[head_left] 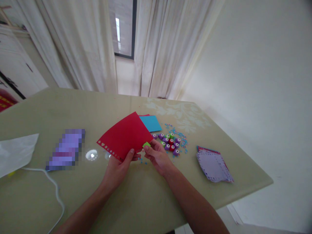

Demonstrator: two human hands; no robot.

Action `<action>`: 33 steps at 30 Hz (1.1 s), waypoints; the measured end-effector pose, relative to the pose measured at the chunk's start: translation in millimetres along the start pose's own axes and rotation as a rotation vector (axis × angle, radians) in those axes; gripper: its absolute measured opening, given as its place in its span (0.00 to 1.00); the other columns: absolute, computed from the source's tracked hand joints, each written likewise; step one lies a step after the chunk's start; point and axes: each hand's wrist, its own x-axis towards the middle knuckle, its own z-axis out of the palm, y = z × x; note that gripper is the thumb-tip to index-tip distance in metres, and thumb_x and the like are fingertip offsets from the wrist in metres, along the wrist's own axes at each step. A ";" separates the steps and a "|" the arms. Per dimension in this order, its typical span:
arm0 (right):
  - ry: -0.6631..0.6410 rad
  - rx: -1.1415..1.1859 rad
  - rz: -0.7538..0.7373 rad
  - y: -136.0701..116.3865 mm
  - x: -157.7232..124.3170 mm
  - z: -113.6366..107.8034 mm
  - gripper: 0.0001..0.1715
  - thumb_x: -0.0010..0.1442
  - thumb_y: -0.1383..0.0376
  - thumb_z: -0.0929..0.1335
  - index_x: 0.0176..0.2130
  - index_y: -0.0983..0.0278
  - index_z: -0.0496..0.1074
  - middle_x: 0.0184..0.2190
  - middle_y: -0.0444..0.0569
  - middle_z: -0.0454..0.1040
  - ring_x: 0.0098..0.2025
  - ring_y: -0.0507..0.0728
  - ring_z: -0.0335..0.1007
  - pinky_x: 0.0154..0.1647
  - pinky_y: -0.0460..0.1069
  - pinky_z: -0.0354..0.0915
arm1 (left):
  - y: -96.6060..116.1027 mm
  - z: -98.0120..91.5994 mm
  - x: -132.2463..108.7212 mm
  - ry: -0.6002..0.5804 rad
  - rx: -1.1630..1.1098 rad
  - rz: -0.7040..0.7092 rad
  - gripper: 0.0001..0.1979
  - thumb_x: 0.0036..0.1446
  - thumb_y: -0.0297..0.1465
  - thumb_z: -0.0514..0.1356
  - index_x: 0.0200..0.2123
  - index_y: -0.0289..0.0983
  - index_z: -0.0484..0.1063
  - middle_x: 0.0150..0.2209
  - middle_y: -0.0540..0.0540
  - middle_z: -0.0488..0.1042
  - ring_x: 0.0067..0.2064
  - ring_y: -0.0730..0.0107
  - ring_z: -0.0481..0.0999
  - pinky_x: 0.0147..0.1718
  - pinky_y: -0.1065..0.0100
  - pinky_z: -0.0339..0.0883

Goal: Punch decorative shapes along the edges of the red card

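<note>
I have the left hand [119, 169] pinching the near corner of the red sheet [125, 135], thumb on top, holding it tilted over the middle of the tabletop [73, 107]. A row of small cut-outs runs along the sheet's near edge. The right hand [157, 157] is closed around a green punch [146, 144] touching the sheet's right corner. I judge this to be mid-row punching: the next press calls for seating the edge squarely in the slot, just past the last hole. Spare punches [169, 143] lie clustered just beyond the right hand, toward the tabletop's right edge.
</note>
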 end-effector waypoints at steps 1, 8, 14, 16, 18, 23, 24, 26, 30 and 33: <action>0.002 -0.005 -0.003 0.3 -0.2 0.4 0.28 0.42 0.56 0.84 0.42 0.58 0.81 0.36 0.43 0.79 0.27 0.49 0.62 0.24 0.43 0.57 | -0.4 0.3 0.1 0.003 0.002 0.001 0.27 0.50 0.54 0.69 0.38 0.36 0.79 0.31 0.39 0.85 0.32 0.52 0.87 0.35 0.56 0.84; -0.042 -0.042 -0.055 5.5 -0.9 5.0 0.26 0.44 0.57 0.83 0.42 0.58 0.80 0.34 0.42 0.79 0.27 0.50 0.63 0.27 0.45 0.58 | -7.4 -3.7 2.4 -0.001 0.005 0.006 0.26 0.52 0.54 0.69 0.38 0.36 0.79 0.33 0.39 0.86 0.34 0.51 0.87 0.36 0.57 0.83; 0.048 -0.160 -0.165 -1.6 5.7 -10.3 0.20 0.50 0.60 0.80 0.41 0.59 0.76 0.35 0.43 0.78 0.34 0.54 0.70 0.37 0.48 0.65 | -6.8 -6.0 4.5 0.058 -0.037 0.014 0.24 0.52 0.52 0.70 0.37 0.36 0.79 0.31 0.41 0.85 0.33 0.54 0.86 0.38 0.57 0.83; 0.062 -0.439 -0.265 -6.9 7.5 -21.1 0.14 0.55 0.61 0.77 0.42 0.59 0.77 0.34 0.44 0.76 0.33 0.54 0.69 0.37 0.49 0.65 | -8.2 -7.0 5.3 0.079 -0.032 0.010 0.22 0.53 0.51 0.69 0.36 0.36 0.79 0.31 0.42 0.85 0.33 0.54 0.86 0.38 0.57 0.83; 0.064 -0.802 -0.373 -9.9 7.6 -29.8 0.14 0.56 0.65 0.74 0.45 0.60 0.79 0.36 0.45 0.76 0.34 0.55 0.69 0.40 0.51 0.67 | -11.1 -8.6 6.5 0.099 -0.024 0.007 0.21 0.53 0.50 0.69 0.35 0.37 0.79 0.30 0.43 0.85 0.32 0.55 0.86 0.37 0.58 0.82; -0.007 -1.348 -0.398 -1.4 4.4 -31.2 0.23 0.56 0.72 0.72 0.52 0.63 0.77 0.49 0.54 0.77 0.48 0.61 0.73 0.54 0.56 0.67 | -13.2 -13.6 9.6 0.137 0.077 0.038 0.18 0.53 0.48 0.70 0.30 0.38 0.80 0.28 0.44 0.83 0.31 0.58 0.84 0.35 0.62 0.79; -0.030 -1.370 -0.380 0.3 4.3 -29.5 0.23 0.57 0.71 0.71 0.53 0.64 0.77 0.48 0.55 0.77 0.48 0.61 0.73 0.53 0.55 0.67 | -11.9 -14.3 9.8 0.143 0.095 0.046 0.17 0.52 0.47 0.70 0.29 0.38 0.80 0.27 0.44 0.83 0.30 0.58 0.83 0.34 0.63 0.79; -0.032 -1.361 -0.377 -0.4 5.2 -28.0 0.22 0.60 0.70 0.70 0.54 0.64 0.76 0.47 0.54 0.77 0.45 0.60 0.74 0.50 0.54 0.68 | -8.9 -15.5 9.4 0.159 0.093 0.054 0.18 0.51 0.47 0.71 0.32 0.37 0.81 0.29 0.45 0.84 0.31 0.59 0.83 0.33 0.64 0.77; 0.205 -1.451 -0.440 -18.4 7.9 -38.3 0.16 0.65 0.71 0.66 0.51 0.64 0.76 0.47 0.56 0.78 0.47 0.62 0.74 0.52 0.54 0.67 | -6.7 -17.3 7.6 0.186 0.035 0.041 0.20 0.51 0.46 0.73 0.39 0.36 0.82 0.36 0.45 0.85 0.35 0.62 0.83 0.34 0.67 0.75; 0.353 -1.712 -0.364 -33.2 7.9 -52.1 0.11 0.66 0.68 0.68 0.47 0.66 0.78 0.46 0.60 0.78 0.51 0.68 0.72 0.54 0.58 0.66 | -9.6 -17.6 8.2 0.208 -0.022 0.021 0.18 0.51 0.45 0.73 0.31 0.35 0.79 0.30 0.47 0.83 0.31 0.66 0.80 0.32 0.70 0.72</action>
